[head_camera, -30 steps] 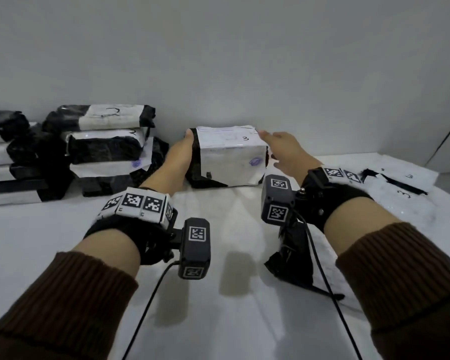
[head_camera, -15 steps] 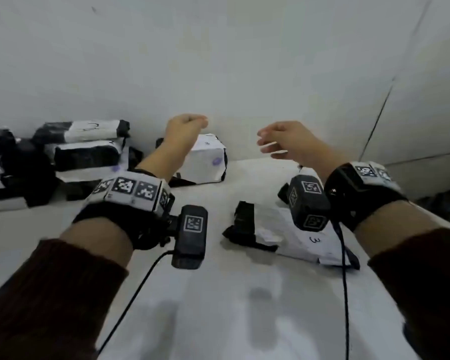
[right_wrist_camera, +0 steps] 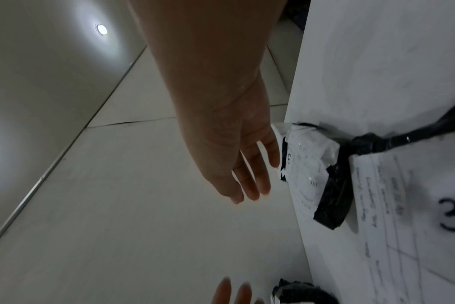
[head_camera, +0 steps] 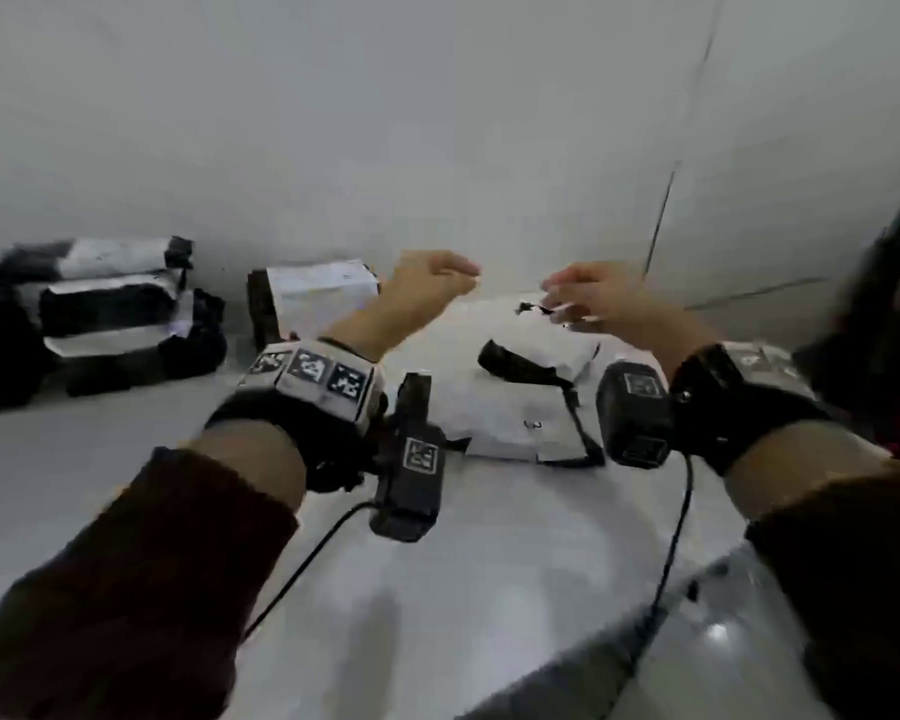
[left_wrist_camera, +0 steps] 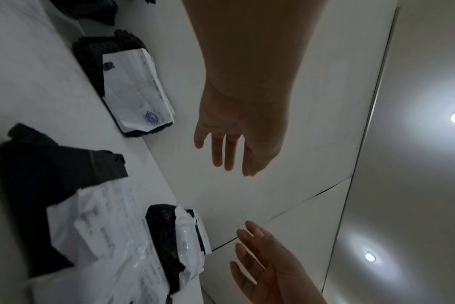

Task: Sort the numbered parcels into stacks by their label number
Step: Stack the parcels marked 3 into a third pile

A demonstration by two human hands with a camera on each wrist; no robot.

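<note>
A box parcel [head_camera: 323, 296] wrapped in white paper and black film stands against the wall, left of my hands; it also shows in the left wrist view [left_wrist_camera: 138, 96]. My left hand [head_camera: 437, 280] and right hand [head_camera: 585, 298] hover above the table, fingers relaxed, holding nothing. Below them lies a flat white parcel [head_camera: 520, 413] with a black end, marked 3 [right_wrist_camera: 408, 205]. A smaller black-and-white parcel [right_wrist_camera: 309, 164], also marked 3, lies beyond it, just off my right hand's fingers [right_wrist_camera: 249, 185]. My left hand's fingers [left_wrist_camera: 229, 152] hang straight.
A stack of black-and-white parcels [head_camera: 110, 314] stands at the far left against the wall [head_camera: 437, 122]. The white table [head_camera: 126, 449] ends at the right, where a dark object [head_camera: 889, 330] shows. Camera cables trail from both wrists.
Both hands have let go of the box parcel, which stays against the wall. They rose and moved right, over the flat parcels. The view swung right.
</note>
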